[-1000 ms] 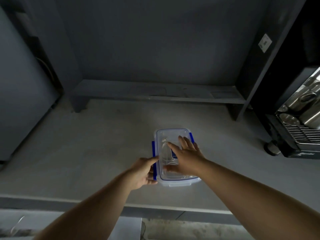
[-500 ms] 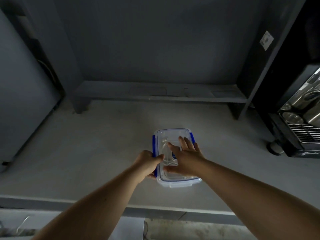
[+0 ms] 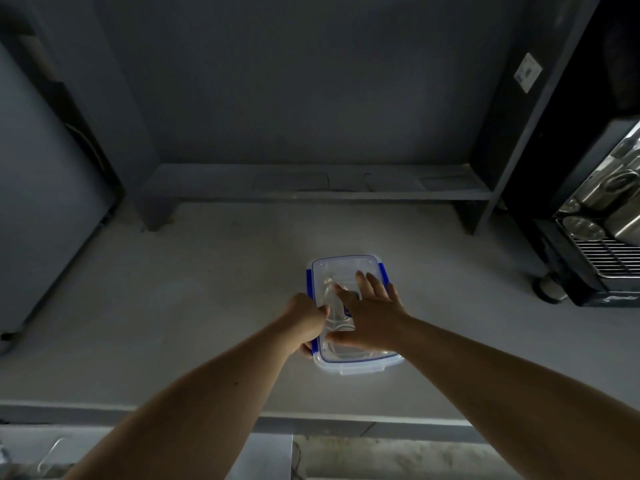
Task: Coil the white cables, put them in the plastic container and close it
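A clear box [image 3: 349, 362] with blue clips sits on the grey counter [image 3: 173, 306], near the front edge. Its lid [image 3: 343, 268] is on top.

The right hand [image 3: 372, 311] lies flat on the lid. Its fingers [image 3: 375, 285] are spread wide and point away from the person. The thumb lies on the lid close to the near end. The palm presses down and holds nothing.

The left hand [image 3: 304, 320] is at the left side of the box. Its fingers are curled in tight over the long blue clip [image 3: 309, 282] there, and the thumb rests on the lid's edge. Part of that clip sticks out past the hand.

White cables [image 3: 332, 299] show faintly through the lid, inside the box. They look bunched together, but the light is dim, so how they are coiled is hard to tell.

Another blue clip [image 3: 383, 273] is on the right side. A shiny machine [image 3: 602, 237] stands far off to the right. A low shelf [image 3: 311, 192] runs along the back wall.
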